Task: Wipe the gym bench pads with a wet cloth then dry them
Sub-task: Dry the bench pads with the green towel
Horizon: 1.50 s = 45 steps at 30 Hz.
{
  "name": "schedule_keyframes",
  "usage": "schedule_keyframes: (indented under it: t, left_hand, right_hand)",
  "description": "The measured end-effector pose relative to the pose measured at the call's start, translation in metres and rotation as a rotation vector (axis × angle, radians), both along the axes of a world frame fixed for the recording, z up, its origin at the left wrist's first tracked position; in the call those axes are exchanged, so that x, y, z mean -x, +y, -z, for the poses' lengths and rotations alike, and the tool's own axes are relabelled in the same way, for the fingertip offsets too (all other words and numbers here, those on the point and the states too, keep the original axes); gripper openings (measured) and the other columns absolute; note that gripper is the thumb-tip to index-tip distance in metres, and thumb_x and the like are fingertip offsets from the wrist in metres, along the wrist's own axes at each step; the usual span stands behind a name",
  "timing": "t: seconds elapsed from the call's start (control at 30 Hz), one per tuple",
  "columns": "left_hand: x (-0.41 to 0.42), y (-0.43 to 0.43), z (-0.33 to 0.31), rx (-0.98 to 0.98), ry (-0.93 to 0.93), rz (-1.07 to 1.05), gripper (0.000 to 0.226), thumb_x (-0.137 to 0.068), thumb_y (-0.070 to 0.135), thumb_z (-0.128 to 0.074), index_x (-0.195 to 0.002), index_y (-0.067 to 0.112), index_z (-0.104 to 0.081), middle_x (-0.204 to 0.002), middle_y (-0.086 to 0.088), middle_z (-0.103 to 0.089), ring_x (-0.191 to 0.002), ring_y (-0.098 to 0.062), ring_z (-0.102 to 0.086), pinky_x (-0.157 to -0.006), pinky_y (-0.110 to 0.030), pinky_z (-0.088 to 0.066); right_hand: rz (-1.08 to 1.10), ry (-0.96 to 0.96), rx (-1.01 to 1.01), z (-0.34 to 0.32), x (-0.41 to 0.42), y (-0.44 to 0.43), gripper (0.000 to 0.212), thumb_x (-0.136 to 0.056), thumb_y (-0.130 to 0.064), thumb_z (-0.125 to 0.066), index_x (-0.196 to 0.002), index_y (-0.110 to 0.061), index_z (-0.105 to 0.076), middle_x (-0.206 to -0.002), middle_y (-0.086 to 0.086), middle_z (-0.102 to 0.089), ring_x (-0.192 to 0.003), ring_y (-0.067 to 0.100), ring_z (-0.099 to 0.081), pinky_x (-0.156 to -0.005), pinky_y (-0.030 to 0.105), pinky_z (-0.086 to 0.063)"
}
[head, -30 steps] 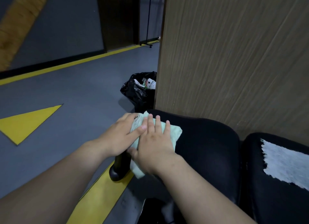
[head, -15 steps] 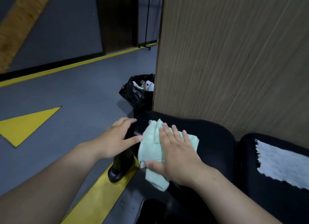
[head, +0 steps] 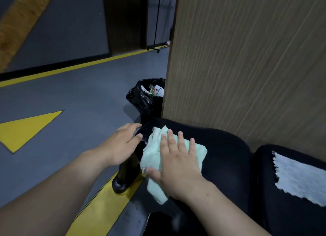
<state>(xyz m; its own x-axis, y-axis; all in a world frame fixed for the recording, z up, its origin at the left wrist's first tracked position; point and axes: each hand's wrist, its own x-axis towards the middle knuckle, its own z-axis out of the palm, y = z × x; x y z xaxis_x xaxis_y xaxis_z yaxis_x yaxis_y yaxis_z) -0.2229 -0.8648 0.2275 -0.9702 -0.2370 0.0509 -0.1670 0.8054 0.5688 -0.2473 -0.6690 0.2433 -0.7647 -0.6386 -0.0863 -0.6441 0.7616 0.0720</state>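
Cloth [head: 152, 153] slid along the pad [head: 225, 147] under the flat right hand [head: 176, 163]; the left hand [head: 120, 145] let go and lay open beside it. Wiping went on.

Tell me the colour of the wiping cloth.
Pale mint green cloth, clearest in the head view.

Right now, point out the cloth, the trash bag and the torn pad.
cloth [head: 152, 155]: head view, its bare left fold.
trash bag [head: 142, 101]: head view, its black plastic side.
torn pad [head: 298, 179]: head view, its white torn patch.
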Motion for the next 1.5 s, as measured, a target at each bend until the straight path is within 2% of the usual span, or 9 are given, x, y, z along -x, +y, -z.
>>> schedule_keyframes:
  t: [0.23, 0.43, 0.53, 0.67, 0.83, 0.93, 1.07, 1.33, 1.5]
  left_hand:
    - [0.004, -0.005, 0.001, -0.052, 0.013, -0.061, 0.040, -0.105, 0.038, -0.032, -0.138, 0.022, -0.047, -0.136, 0.001, -0.049, -0.131, -0.018, -0.041, -0.105, -0.033, -0.033]
    - [0.006, 0.005, -0.009, -0.047, 0.063, -0.090, 0.025, -0.103, 0.042, -0.035, -0.089, 0.030, -0.052, -0.098, 0.008, -0.052, -0.104, -0.016, -0.050, -0.085, -0.030, -0.035]
    - [0.007, 0.010, -0.010, 0.007, 0.042, -0.069, 0.034, -0.102, 0.046, -0.036, -0.116, 0.022, -0.056, -0.116, 0.003, -0.054, -0.114, -0.016, -0.049, -0.093, -0.029, -0.036]
    - [0.008, 0.013, -0.008, 0.017, 0.030, -0.079, 0.057, -0.100, 0.053, -0.033, -0.146, 0.019, -0.040, -0.139, 0.001, -0.048, -0.133, -0.019, -0.042, -0.108, -0.035, -0.035]
    - [0.011, 0.017, -0.003, 0.057, 0.016, -0.038, 0.061, -0.094, 0.064, -0.032, -0.145, 0.029, -0.038, -0.135, 0.007, -0.047, -0.129, -0.016, -0.043, -0.106, -0.043, -0.039]
    - [0.014, 0.024, -0.004, 0.126, 0.009, -0.021, 0.070, -0.091, 0.070, -0.029, -0.148, 0.029, -0.033, -0.138, 0.008, -0.044, -0.130, -0.014, -0.040, -0.107, -0.041, -0.037]
    - [0.018, 0.032, -0.009, 0.206, 0.034, -0.010, 0.093, -0.080, 0.081, -0.020, -0.153, 0.023, -0.023, -0.148, 0.006, -0.036, -0.137, -0.014, -0.032, -0.113, -0.040, -0.031]
    - [0.023, 0.048, -0.014, 0.253, 0.001, 0.019, 0.098, -0.081, 0.081, -0.023, -0.157, 0.019, -0.014, -0.157, 0.002, -0.026, -0.145, -0.017, -0.021, -0.119, -0.044, -0.022]
    - [0.029, 0.060, -0.015, 0.288, 0.013, 0.057, 0.101, -0.075, 0.084, -0.015, -0.156, 0.023, -0.017, -0.155, 0.005, -0.025, -0.144, -0.016, -0.021, -0.120, -0.046, -0.020]
  right_hand:
    - [-0.006, -0.035, 0.020, 0.001, 0.025, -0.044, 0.098, -0.090, -0.074, -0.028, -0.155, -0.012, 0.012, -0.164, 0.010, 0.016, -0.149, 0.034, 0.018, -0.117, 0.059, 0.009]
    - [-0.140, -0.158, 0.125, -0.004, 0.056, -0.051, 0.093, -0.088, -0.075, -0.030, -0.158, -0.022, 0.002, -0.165, -0.003, 0.008, -0.151, 0.022, 0.013, -0.119, 0.052, 0.011]
    - [-0.196, -0.215, 0.154, -0.008, 0.078, -0.049, 0.088, -0.088, -0.076, -0.027, -0.158, -0.028, -0.002, -0.165, -0.010, 0.005, -0.151, 0.017, 0.010, -0.121, 0.047, 0.009]
    - [-0.228, -0.255, 0.138, -0.014, 0.106, -0.047, 0.083, -0.090, -0.074, -0.029, -0.157, -0.031, -0.008, -0.165, -0.014, -0.002, -0.151, 0.013, 0.003, -0.122, 0.045, 0.005]
    - [-0.161, -0.354, 0.209, -0.019, 0.135, -0.050, 0.081, -0.078, -0.079, -0.042, -0.147, -0.037, -0.036, -0.151, -0.012, -0.039, -0.138, 0.017, -0.039, -0.111, 0.040, -0.032]
    - [-0.102, -0.419, 0.223, -0.023, 0.142, -0.047, 0.063, -0.082, -0.073, -0.046, -0.137, -0.042, -0.047, -0.137, -0.009, -0.051, -0.122, 0.018, -0.052, -0.100, 0.037, -0.041]
    - [-0.086, -0.411, 0.216, -0.024, 0.144, -0.041, 0.056, -0.086, -0.071, -0.044, -0.133, -0.040, -0.050, -0.125, -0.007, -0.059, -0.111, 0.018, -0.055, -0.095, 0.036, -0.042]
    - [-0.037, -0.402, 0.162, -0.028, 0.145, 0.001, 0.061, -0.089, -0.073, -0.032, -0.137, -0.038, -0.046, -0.127, -0.006, -0.061, -0.117, 0.020, -0.056, -0.099, 0.037, -0.041]
    - [0.014, -0.300, 0.136, -0.024, 0.149, 0.037, 0.067, -0.076, -0.083, -0.022, -0.118, -0.041, -0.053, -0.113, -0.009, -0.063, -0.108, 0.020, -0.056, -0.098, 0.045, -0.041]
